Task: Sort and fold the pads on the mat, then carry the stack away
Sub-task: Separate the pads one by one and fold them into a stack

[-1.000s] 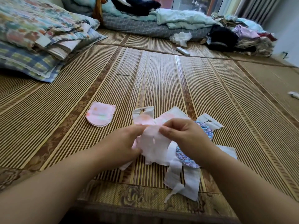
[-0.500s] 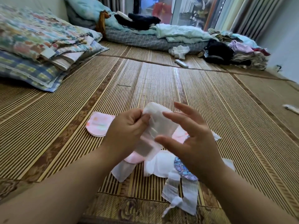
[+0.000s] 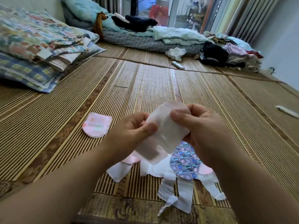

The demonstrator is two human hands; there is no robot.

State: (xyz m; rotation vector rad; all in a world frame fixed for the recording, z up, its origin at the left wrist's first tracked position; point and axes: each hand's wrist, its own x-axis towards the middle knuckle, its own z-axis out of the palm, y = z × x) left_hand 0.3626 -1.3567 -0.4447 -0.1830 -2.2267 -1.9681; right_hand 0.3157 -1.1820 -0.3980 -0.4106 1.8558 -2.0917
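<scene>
Both hands hold one white pad (image 3: 163, 130) up above the bamboo mat (image 3: 145, 81). My left hand (image 3: 129, 131) pinches its left edge with the thumb on top. My right hand (image 3: 203, 126) grips its upper right end. Under the hands lies a loose heap of pads (image 3: 161, 168), white and pink, with a blue patterned pad (image 3: 186, 165) on its right side and white strips trailing toward me. A small stack of folded pink pads (image 3: 97, 124) sits apart on the mat to the left.
Folded quilts and a pillow (image 3: 37, 46) are stacked at the left. Bedding and clothes (image 3: 161, 38) pile up along the far side. A white remote (image 3: 178, 65) lies far ahead and a white object (image 3: 287, 111) at the right. The mat's patterned border (image 3: 129, 207) runs just in front.
The pad was lifted off the heap. My right hand, open half a second ago, has closed on the pad's upper right end, and the pad is now stretched between both hands.
</scene>
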